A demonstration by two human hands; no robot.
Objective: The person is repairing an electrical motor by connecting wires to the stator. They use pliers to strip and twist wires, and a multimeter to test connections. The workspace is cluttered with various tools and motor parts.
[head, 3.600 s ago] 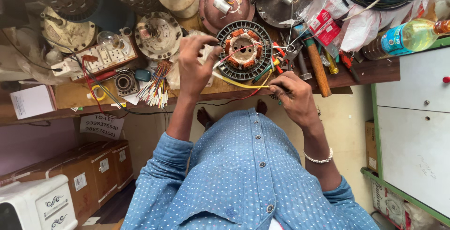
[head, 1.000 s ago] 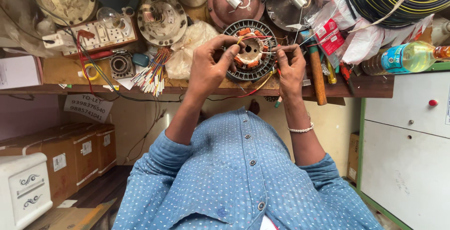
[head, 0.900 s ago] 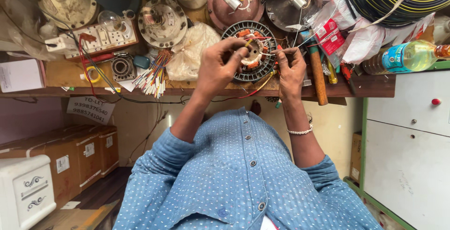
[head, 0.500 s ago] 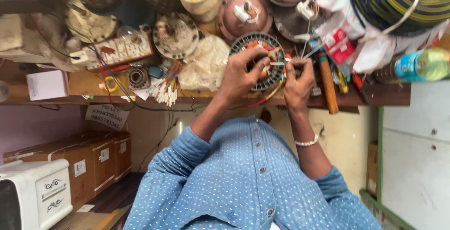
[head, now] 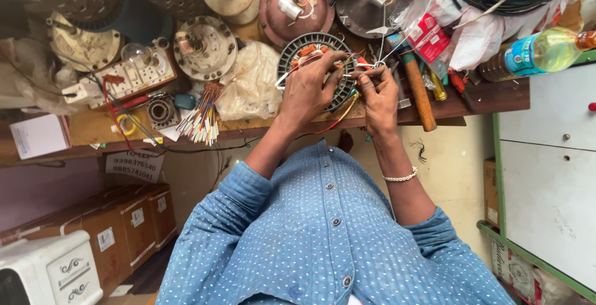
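Copper-wound, the round stator (head: 313,63) lay on the wooden desk (head: 93,128) beside a wooden-handled hammer (head: 417,91), the left hand (head: 310,87) resting over it with fingers curled onto its windings, the right hand (head: 379,94) pinching thin wire leads (head: 366,64) just above its rim.

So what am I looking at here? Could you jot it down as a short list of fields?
Place: cluttered wooden workbench, seen from above the person
Work piece: round motor stator with copper windings
Left hand: resting on the stator, fingers pinching thin wires
Right hand: pinching the same wires beside it, bracelet on the wrist
Nearby: wooden-handled hammer, bundle of coloured wires, switch board, plastic bottle
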